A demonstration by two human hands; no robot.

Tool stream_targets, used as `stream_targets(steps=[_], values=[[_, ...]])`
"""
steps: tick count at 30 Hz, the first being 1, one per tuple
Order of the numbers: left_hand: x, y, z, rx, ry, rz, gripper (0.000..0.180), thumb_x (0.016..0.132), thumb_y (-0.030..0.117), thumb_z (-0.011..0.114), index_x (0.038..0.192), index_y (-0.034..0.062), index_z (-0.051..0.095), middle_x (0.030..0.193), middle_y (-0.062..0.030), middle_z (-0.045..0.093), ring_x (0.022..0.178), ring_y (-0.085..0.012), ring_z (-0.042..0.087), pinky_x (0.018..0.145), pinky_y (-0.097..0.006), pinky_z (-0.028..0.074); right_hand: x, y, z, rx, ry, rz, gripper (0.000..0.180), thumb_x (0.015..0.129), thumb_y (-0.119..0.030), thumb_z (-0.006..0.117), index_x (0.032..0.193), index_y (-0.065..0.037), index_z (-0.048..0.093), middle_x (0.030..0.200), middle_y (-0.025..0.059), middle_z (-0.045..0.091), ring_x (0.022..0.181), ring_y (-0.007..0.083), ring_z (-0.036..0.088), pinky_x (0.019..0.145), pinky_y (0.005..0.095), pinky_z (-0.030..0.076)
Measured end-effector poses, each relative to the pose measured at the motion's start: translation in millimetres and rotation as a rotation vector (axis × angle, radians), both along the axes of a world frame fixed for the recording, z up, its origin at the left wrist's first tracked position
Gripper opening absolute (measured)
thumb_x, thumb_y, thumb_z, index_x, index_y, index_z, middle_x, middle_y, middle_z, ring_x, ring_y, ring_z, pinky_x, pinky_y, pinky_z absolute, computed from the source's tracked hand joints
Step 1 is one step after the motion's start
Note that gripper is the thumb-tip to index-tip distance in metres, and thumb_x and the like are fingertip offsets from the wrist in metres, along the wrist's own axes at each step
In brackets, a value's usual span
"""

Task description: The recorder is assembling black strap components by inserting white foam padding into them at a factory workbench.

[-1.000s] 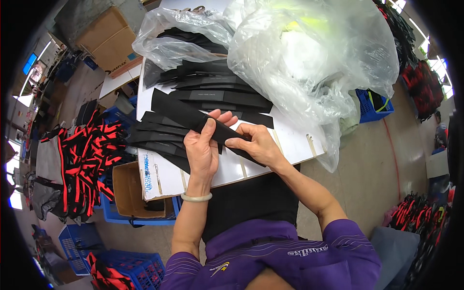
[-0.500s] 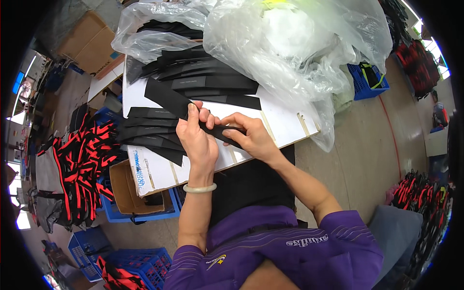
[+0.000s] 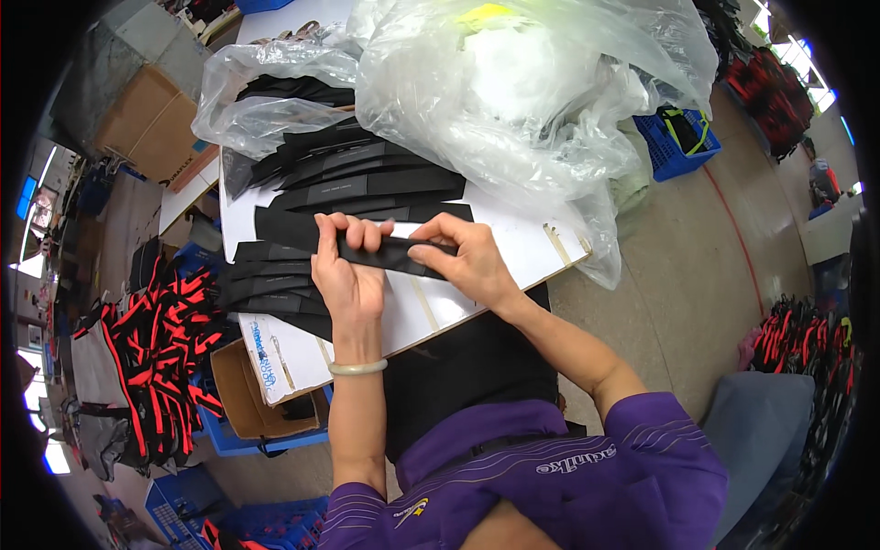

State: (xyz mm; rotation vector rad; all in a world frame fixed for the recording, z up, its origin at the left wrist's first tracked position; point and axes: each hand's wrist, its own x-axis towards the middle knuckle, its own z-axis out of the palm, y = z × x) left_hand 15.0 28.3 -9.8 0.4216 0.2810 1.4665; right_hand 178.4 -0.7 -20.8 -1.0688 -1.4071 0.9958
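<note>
A black fabric strip (image 3: 392, 256) stretches between my hands over the white tabletop (image 3: 417, 316). My left hand (image 3: 350, 286), palm turned up and a pale bangle on its wrist, has its fingers curled over the strip's middle. Thumb and fingers of my right hand (image 3: 472, 263) pinch the right end, where the strip looks folded lengthwise and narrow. Past my left hand the strip's other end lies wide and flat. Beyond it is a fanned pile of similar black strips (image 3: 335, 190), some with a grey label patch. A second pile (image 3: 275, 286) sits left of my left hand.
Clear plastic bags (image 3: 513, 101) cover the table's far side. A blue crate (image 3: 674, 147) stands on the floor at the far right. Below the table's left corner is an open cardboard box (image 3: 243, 390). Black-and-red straps (image 3: 151, 357) hang in a heap at the left.
The strip has swung from a slant to nearly level. My left hand has shifted left and slightly down, its fingers now folded over the strip. My right hand keeps its pinch. The whole view has shifted slightly.
</note>
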Motion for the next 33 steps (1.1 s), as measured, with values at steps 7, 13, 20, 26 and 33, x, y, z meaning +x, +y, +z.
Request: stream_targets(steps=[7,13,20,26,33], values=[[15.6,6.9,16.6,-0.080,0.125,0.145,0.038,0.100,0.040,0.048,0.082,0.0071,0.051,0.061,-0.0004,0.037,0.055,-0.0134,0.037,0.067,-0.033,0.042,-0.1,-7.1,10.8,0.444,-0.417,-0.129,0.044,0.069,-0.024,0.084,0.099,0.000,0.063,0.088,0.0120,0.065,0.075,0.0268,0.066,0.066,0.0333,0.053],[25.8,5.9,7.5,0.067,0.040,-0.047,0.044,0.092,0.045,0.059,0.106,0.0023,0.058,0.086,-0.0106,0.062,0.091,-0.0270,0.059,0.102,-0.045,0.040,9.3,-1.1,7.6,0.378,-0.303,-0.134,0.041,0.069,-0.019,0.084,0.099,0.002,0.066,0.088,0.0146,0.067,0.076,0.0266,0.067,0.066,0.0323,0.053],[42.7,1.6,3.3,-0.251,0.236,0.135,0.043,0.092,0.042,0.062,0.067,0.0101,0.049,0.053,-0.0054,0.049,0.050,-0.0207,0.053,0.088,-0.051,0.051,5.8,-10.6,5.4,0.337,-0.316,-0.121,0.027,0.071,-0.014,0.081,0.089,0.002,0.069,0.081,0.0124,0.069,0.070,0.0237,0.068,0.061,0.0307,0.052],[-1.7,4.9,2.9,-0.272,0.196,0.215,0.047,0.091,0.047,0.062,0.063,0.0140,0.044,0.049,-0.0023,0.040,0.046,-0.0182,0.043,0.078,-0.044,0.050,100.4,81.8,46.9,0.214,-0.556,-0.419,0.015,0.081,-0.017,0.072,0.085,-0.002,0.071,0.082,0.0114,0.070,0.070,0.0235,0.068,0.063,0.0316,0.053],[35.8,-27.1,7.3,-0.308,0.334,0.087,0.045,0.098,0.042,0.053,0.066,0.0121,0.043,0.048,-0.0031,0.038,0.044,-0.0183,0.042,0.071,-0.040,0.050,129.6,253.0,11.3,0.045,-0.627,-0.757,0.028,0.076,-0.033,0.071,0.086,-0.006,0.072,0.092,0.0184,0.070,0.088,0.0350,0.067,0.077,0.0445,0.053]])
